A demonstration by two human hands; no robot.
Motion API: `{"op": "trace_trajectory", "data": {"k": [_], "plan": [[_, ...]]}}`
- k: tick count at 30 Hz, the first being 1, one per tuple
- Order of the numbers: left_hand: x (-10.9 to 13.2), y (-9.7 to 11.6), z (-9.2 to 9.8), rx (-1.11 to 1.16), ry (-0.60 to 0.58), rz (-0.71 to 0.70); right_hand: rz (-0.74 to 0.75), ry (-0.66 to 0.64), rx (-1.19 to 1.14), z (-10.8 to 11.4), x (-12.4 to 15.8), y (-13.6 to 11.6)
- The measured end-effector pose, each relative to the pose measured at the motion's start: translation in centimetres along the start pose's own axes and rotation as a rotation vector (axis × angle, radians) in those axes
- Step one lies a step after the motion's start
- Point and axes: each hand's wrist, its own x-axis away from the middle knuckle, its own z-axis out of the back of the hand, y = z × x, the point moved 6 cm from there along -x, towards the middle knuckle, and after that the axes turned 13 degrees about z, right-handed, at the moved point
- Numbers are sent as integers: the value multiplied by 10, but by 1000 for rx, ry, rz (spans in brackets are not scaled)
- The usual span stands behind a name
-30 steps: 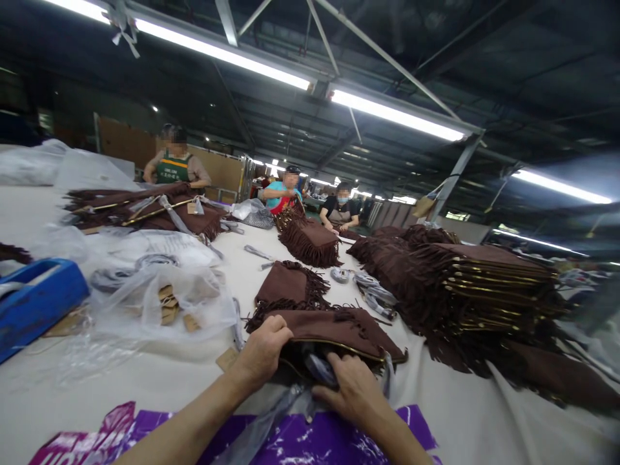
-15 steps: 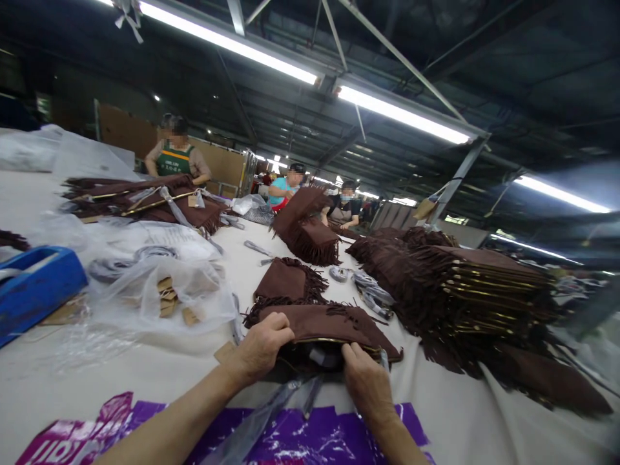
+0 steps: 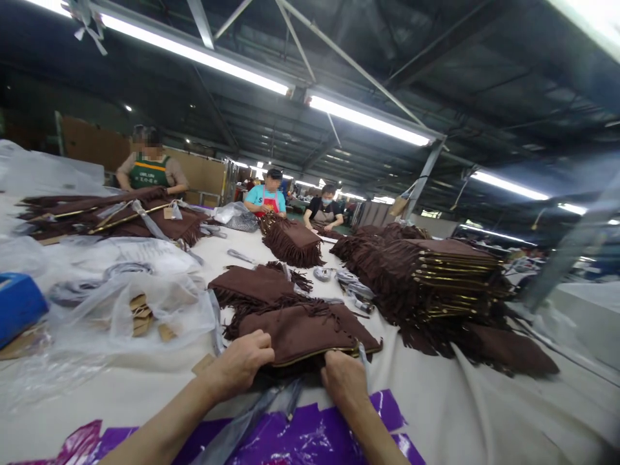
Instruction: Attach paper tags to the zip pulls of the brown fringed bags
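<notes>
A brown fringed bag [image 3: 310, 328] with a gold zip along its near edge lies in front of me. My left hand [image 3: 245, 363] is closed on the left end of that zipped edge, thumb on top. Toward the right end, my right hand [image 3: 345, 378] grips the same edge with bent fingers. A plastic-wrapped strap [image 3: 264, 407] trails from under the bag toward me, over purple plastic packaging [image 3: 310, 429]. Just behind lies another brown fringed bag [image 3: 252, 284]. What is inside the held bag is hidden.
A tall stack of brown bags [image 3: 455, 278] stands at right. On the left are a clear plastic bag with tan tags [image 3: 140, 313], a blue tape dispenser [image 3: 19, 307] and more brown bags [image 3: 126, 213]. Co-workers [image 3: 266, 194] work across the table.
The bag's mouth, gaping before, now looks nearly closed between my hands. My view has swung right, so things appear further left. A far co-worker's bag pile has been lowered to the table.
</notes>
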Motion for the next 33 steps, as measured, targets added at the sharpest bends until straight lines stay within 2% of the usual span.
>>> {"op": "trace_trajectory", "data": {"k": [3,5,6,9,11,15,21,26,29,31,33], "plan": [[0,-4,-1,-13,-17,21,129,87,-136,15,12,25],[0,-5,-1,-11,-27,17,130,228,-247,26,19,57],[-1,-5,-1,-9,-27,16,118,259,-292,27,20,74],[-1,-11,3,13,-12,45,193,125,-505,10,15,100],[0,-19,7,37,-4,82,269,61,-598,3,11,102],[0,-31,13,61,-5,151,312,81,-707,10,11,95],[0,-25,21,25,-25,186,107,-164,-920,7,19,101],[-2,-18,28,-97,-51,234,-4,-231,-992,21,28,96],[-3,4,34,-181,13,269,-38,-224,-1023,41,30,82],[-2,37,38,-143,108,255,-75,-233,-1079,52,31,70],[-2,78,34,-36,181,237,-108,-265,-1185,56,34,53]]}}
